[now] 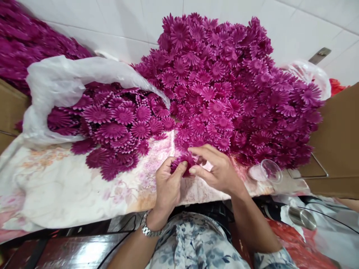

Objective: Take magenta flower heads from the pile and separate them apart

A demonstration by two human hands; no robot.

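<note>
My left hand (167,185), with a metal watch at the wrist, and my right hand (218,169) meet at the near edge of a cloth-covered table (70,190). Both pinch one magenta fabric flower (185,163) between thumbs and fingers. Right behind it rises a big heap of the same magenta flowers (224,89). More flat flower pieces (114,127) spill from a white plastic bag (70,78) to the left.
A small clear plastic cup (270,170) lies on its side right of my right hand. Cardboard boxes stand at the right (336,142) and far left (9,108). A metal flask (302,218) lies low on the right. White tiled wall behind.
</note>
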